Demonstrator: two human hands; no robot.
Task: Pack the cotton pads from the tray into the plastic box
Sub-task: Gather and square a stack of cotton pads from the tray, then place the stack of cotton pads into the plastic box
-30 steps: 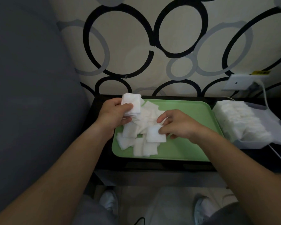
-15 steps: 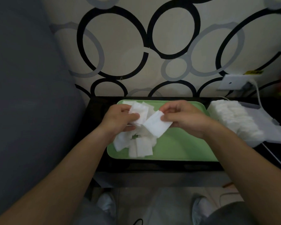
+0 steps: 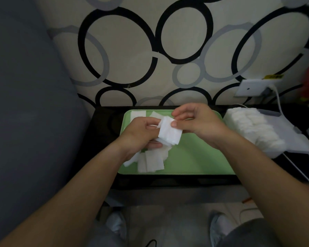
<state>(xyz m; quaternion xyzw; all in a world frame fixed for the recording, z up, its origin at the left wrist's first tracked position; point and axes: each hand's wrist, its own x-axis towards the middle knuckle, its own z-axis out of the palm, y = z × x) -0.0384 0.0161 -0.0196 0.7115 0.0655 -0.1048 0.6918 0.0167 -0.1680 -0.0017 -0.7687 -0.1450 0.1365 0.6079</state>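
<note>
Squaring a small stack of cotton pads (image 3: 169,134) above the green tray (image 3: 194,157). The left hand (image 3: 140,135) curled thumb and fingers round the stack's left side, while the right hand (image 3: 201,125) pinched its right edge, thumb on the upper face. Further loose pads (image 3: 151,163) lay on the tray's left part beneath the hands. The plastic box (image 3: 292,138) stood just right of the tray on the dark tabletop (image 3: 103,129) and held a packed row of pads (image 3: 253,129). The pads were judged light, soft and compressible, and likely to fan apart. A flat pinch across both faces of the whole stack, near its middle, seemed the safest hold.
</note>
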